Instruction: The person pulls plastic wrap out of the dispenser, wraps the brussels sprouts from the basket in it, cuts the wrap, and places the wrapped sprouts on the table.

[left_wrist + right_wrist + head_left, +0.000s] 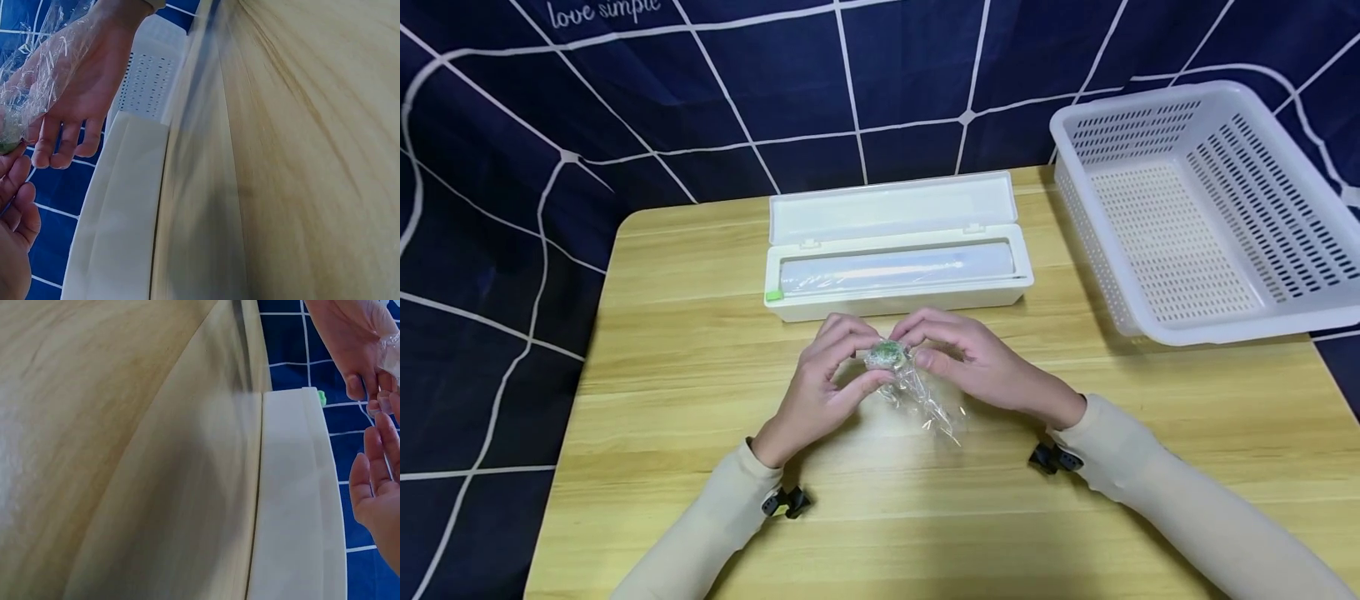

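A small round green item (886, 354), wrapped in clear cling film, is held just above the table between both hands; its exact kind is hidden by the film. My left hand (820, 383) grips it from the left between thumb and fingers. At its right side, my right hand (973, 358) pinches the wrap with thumb and forefinger. A loose, crumpled tail of cling film (928, 400) trails down toward the right. In the left wrist view the crinkled film (56, 62) covers part of the right palm, whose other fingers are loosely extended.
Behind the hands sits a white cling film dispenser box (898, 300), lid raised, a film roll (895, 268) inside and a green slider (773, 295) at its left end. A white perforated basket (1180, 329) stands at the table's (685, 333) back right. Dark blue gridded cloth hangs behind.
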Demonstrator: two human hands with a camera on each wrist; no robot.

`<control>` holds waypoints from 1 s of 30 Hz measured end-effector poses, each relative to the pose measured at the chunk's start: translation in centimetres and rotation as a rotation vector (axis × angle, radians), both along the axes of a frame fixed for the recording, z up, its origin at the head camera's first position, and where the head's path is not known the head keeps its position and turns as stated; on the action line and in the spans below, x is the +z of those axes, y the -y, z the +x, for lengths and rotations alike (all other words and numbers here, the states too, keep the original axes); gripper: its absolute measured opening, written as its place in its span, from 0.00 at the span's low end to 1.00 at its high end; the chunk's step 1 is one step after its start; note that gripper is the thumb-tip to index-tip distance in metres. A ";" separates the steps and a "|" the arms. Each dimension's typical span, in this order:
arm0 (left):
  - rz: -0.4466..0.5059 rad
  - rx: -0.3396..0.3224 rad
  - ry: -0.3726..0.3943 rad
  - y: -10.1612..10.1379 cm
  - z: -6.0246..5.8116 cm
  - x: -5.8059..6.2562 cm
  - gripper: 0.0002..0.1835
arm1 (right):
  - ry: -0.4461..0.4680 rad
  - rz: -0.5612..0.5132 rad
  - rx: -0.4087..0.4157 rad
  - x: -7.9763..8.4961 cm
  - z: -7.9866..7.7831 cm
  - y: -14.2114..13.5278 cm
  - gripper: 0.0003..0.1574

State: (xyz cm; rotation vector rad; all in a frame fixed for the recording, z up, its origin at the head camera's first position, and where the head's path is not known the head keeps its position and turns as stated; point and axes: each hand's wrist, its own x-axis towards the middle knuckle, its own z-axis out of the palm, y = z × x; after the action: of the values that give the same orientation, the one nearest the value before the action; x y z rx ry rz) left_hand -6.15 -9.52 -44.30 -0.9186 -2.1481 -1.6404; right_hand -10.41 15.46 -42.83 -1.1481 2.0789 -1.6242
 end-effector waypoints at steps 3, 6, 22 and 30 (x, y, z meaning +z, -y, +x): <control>-0.008 -0.010 -0.010 0.0 -0.1 0.0 0.23 | 0.009 0.020 -0.011 0.1 0.1 0.1 0.08; -0.020 -0.014 -0.018 -0.1 -0.2 -0.1 0.23 | 0.011 0.029 -0.018 0.2 0.2 0.1 0.12; -0.057 0.011 -0.014 -0.1 0.0 -0.4 0.17 | -0.054 0.069 -0.021 0.5 0.4 0.5 0.16; -0.074 0.032 0.000 -0.3 -0.1 -0.4 0.05 | -0.180 0.103 -0.043 0.5 0.4 0.6 0.16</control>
State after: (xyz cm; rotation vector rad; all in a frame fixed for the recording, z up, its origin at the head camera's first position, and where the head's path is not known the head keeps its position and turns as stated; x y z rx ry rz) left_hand -6.24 -9.18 -44.73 -0.9000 -2.2254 -1.5546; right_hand -10.04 14.90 -42.37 -1.2645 2.2839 -1.4603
